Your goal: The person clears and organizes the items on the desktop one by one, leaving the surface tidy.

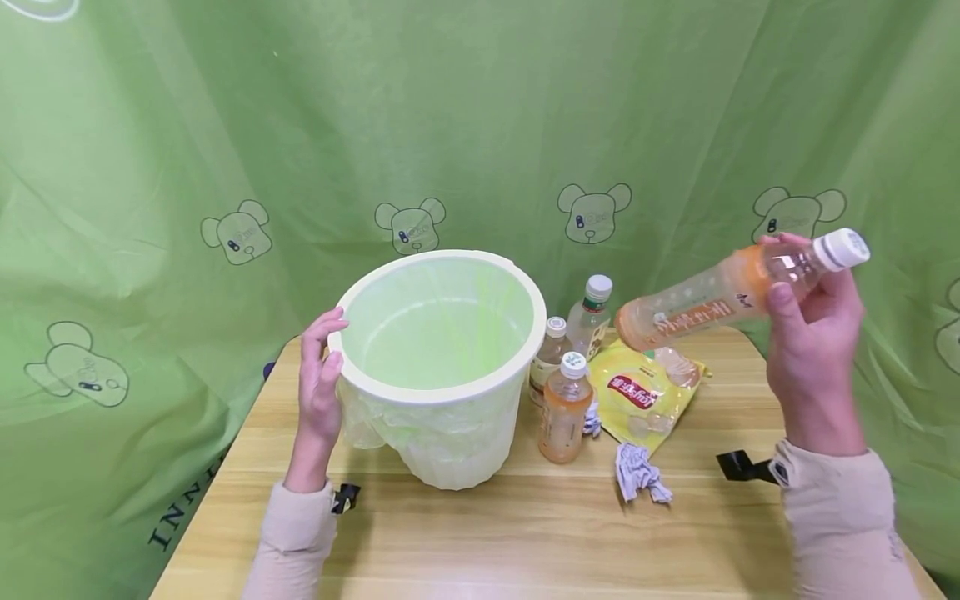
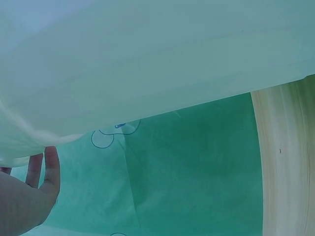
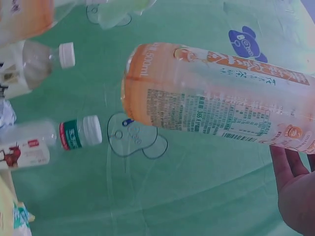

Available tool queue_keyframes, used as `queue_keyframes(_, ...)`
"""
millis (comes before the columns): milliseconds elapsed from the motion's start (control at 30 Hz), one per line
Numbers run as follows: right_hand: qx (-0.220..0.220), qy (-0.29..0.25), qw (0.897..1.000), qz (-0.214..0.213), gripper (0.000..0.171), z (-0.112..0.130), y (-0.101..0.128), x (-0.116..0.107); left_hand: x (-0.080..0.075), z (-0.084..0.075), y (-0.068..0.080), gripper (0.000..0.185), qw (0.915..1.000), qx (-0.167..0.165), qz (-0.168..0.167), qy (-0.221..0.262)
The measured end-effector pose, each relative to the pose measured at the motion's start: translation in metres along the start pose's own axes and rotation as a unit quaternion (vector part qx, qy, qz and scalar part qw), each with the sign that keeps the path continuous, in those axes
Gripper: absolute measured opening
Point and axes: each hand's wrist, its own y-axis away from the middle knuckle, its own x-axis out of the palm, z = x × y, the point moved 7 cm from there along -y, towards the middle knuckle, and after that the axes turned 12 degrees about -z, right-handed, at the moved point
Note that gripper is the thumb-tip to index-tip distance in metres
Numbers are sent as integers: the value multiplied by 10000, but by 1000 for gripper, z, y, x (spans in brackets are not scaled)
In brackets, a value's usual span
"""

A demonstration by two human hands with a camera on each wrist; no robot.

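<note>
head view: right hand [image 1: 813, 333] grips the bottle [image 1: 720, 304] near its cap, base tilted down-left toward the bin [image 1: 442, 400], whose rim the open left hand [image 1: 318, 392] steadies.

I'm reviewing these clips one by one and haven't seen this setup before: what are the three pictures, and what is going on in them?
No machine here: a person works with bare hands, wearing three cameras. The wide picture is from the head, looking down at a wooden table before a green curtain. The other two come from the wrists.

The left hand rests against the rim of a pale bin lined with a thin bag; its wrist camera sees mostly that bag. The right hand holds an orange-labelled bottle tilted in the air near its capped end.

On the table stand three more bottles, beside a yellow snack packet and a crumpled paper.
</note>
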Motion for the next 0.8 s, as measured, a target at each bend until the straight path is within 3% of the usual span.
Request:
queue_keyframes(433,261,-1058,9940,-61,51,-9,5,29,1,3,1,51,10000,-73,0,-15)
queue_keyframes(800,234,-1287,9914,-88,60,-15,10,54,2,1,2,53,10000,-39,-14,46)
